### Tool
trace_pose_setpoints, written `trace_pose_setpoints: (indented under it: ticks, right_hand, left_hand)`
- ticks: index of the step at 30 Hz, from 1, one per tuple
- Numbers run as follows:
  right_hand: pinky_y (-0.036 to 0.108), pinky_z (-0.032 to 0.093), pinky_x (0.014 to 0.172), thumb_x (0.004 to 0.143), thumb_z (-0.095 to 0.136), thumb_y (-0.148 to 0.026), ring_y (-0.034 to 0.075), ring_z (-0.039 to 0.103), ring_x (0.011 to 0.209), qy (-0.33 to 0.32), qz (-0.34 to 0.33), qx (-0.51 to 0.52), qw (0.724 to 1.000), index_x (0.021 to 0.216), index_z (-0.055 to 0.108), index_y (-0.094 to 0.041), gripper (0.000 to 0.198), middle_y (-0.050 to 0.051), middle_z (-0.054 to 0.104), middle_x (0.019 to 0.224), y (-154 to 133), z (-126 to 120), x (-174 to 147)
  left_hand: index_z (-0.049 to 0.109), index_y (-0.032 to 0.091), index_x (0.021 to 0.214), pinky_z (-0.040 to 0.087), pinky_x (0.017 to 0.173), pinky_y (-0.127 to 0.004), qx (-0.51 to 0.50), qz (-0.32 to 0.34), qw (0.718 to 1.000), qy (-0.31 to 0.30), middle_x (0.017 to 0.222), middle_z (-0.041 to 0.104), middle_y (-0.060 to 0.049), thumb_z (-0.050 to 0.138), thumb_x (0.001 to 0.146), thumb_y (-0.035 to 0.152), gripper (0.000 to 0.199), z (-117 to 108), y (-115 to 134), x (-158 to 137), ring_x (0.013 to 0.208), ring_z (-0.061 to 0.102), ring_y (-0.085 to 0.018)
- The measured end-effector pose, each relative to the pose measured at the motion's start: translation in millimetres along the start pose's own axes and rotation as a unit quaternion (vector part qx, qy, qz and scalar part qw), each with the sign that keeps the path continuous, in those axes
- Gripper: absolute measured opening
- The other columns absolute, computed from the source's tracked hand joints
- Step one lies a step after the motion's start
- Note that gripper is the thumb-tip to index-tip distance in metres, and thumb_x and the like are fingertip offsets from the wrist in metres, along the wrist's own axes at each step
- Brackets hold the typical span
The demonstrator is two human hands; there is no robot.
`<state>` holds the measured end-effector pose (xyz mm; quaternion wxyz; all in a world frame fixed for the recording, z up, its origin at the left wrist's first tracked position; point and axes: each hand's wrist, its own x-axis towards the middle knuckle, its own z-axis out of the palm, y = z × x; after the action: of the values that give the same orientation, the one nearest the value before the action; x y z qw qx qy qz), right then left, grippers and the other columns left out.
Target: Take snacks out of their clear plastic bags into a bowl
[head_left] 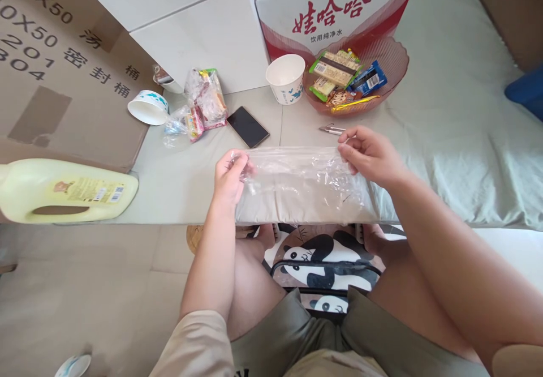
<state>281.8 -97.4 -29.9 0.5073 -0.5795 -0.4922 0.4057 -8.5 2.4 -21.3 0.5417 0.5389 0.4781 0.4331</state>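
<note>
A clear plastic bag [297, 179] is stretched sideways between my two hands, over the front of the covered surface. My left hand [231, 179] pinches its left upper corner, thumb against fingers. At the right upper corner, my right hand [369, 153] grips the bag the same way. Just beyond my right fingertips lies a small silver metal tool [332, 130], perhaps nail clippers. A dark phone [248, 127] rests behind the bag, beyond my left hand.
A pink ribbed bowl [396, 80] of wrapped snacks [337, 68] stands by a red-and-white carton [322, 9]. Nearby are a paper cup [286, 80], a tipped paper cup [148, 108], crumpled wrappers [206, 97] and, at left, a yellow jug [68, 190] lying sideways.
</note>
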Motion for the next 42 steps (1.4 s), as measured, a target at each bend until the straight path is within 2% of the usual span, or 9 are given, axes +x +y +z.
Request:
trace_pose_setpoints:
  ticks: [4,12,16,21,25,30,34,38,42]
  right_hand:
    - [0.026,0.025,0.039,0.073,0.079,-0.052,0.009,0.033,0.036,-0.013,0.081,0.14,0.987,0.097,0.06,-0.026,0.04,-0.007,0.054,0.056,-5,-4,-1]
    - [0.03,0.025,0.041,0.077,0.058,-0.074,0.012,0.025,0.033,0.017,0.092,0.255,0.962,0.083,0.062,-0.027,0.048,-0.008,0.028,0.039,-4,-25,4]
    - [0.027,0.037,0.046,0.073,0.072,-0.064,0.011,0.042,0.044,0.056,0.074,0.279,0.956,0.085,0.061,-0.026,0.042,-0.006,0.047,0.054,6,-18,13]
    - [0.031,0.056,0.064,0.073,0.081,-0.057,0.019,0.071,0.077,-0.226,0.197,0.235,0.925,0.117,0.061,-0.026,0.057,0.005,0.074,0.101,5,21,0]
    - [0.024,0.042,0.049,0.078,0.08,-0.045,0.01,0.054,0.05,-0.37,0.171,0.112,0.906,0.086,0.064,-0.02,0.03,-0.003,0.063,0.061,-1,42,-14]
    - [0.024,0.032,0.041,0.088,0.069,-0.05,0.008,0.044,0.039,-0.251,0.116,0.104,0.955,0.08,0.054,-0.022,0.032,-0.005,0.057,0.049,4,48,-19]
    - [0.023,0.03,0.038,0.088,0.068,-0.052,0.009,0.044,0.037,-0.15,0.108,0.112,0.976,0.087,0.052,-0.023,0.033,-0.007,0.055,0.047,8,53,-16]
    - [0.024,0.034,0.04,0.087,0.068,-0.045,0.009,0.048,0.039,-0.087,0.098,0.134,0.982,0.094,0.057,-0.022,0.027,-0.006,0.059,0.056,11,49,-14]
    - [0.024,0.035,0.042,0.082,0.07,-0.03,0.008,0.046,0.042,-0.055,0.087,0.15,0.983,0.109,0.064,-0.024,0.028,-0.007,0.057,0.063,17,44,-13]
  left_hand:
    - [0.057,0.022,0.08,0.023,0.034,-0.019,0.001,-0.108,0.994,0.015,0.047,0.041,0.01,0.078,0.074,0.038,0.027,5,4,3,0.034,0.034,-0.005]
    - [0.058,0.021,0.079,0.011,0.032,-0.019,-0.043,-0.237,0.964,-0.111,0.039,0.039,0.011,0.08,0.072,0.045,0.034,11,-7,12,0.026,0.023,-0.004]
    - [0.061,0.02,0.076,0.009,0.031,-0.02,-0.014,-0.239,0.953,-0.184,0.036,0.038,0.01,0.08,0.071,0.049,0.035,18,-7,9,0.025,0.021,-0.004]
    - [0.067,0.016,0.072,0.011,0.032,-0.021,0.014,-0.235,0.935,-0.265,0.036,0.038,0.006,0.079,0.074,0.047,0.033,26,-8,3,0.028,0.025,-0.005]
    - [0.071,0.015,0.077,0.015,0.034,-0.022,-0.059,-0.255,0.931,-0.253,0.037,0.037,0.006,0.075,0.078,0.052,0.037,24,-8,5,0.03,0.026,-0.006]
    - [0.071,0.019,0.106,0.052,0.057,-0.029,-0.244,-0.167,0.944,-0.144,0.075,0.069,-0.006,0.054,0.077,0.086,0.076,29,-8,-2,0.07,0.069,-0.021]
    - [0.067,0.02,0.115,0.059,0.085,-0.045,-0.229,-0.182,0.927,-0.236,0.115,0.073,-0.015,0.071,0.064,0.084,0.081,44,-13,-15,0.112,0.071,-0.035]
    - [0.063,0.022,0.119,0.059,0.077,-0.032,-0.117,-0.213,0.93,-0.276,0.103,0.078,-0.007,0.086,0.068,0.032,0.057,49,-16,-17,0.085,0.077,-0.021]
    - [0.06,0.02,0.117,0.046,0.048,-0.019,-0.039,-0.229,0.937,-0.261,0.065,0.071,0.002,0.068,0.083,0.026,0.035,46,-18,-13,0.048,0.063,-0.011]
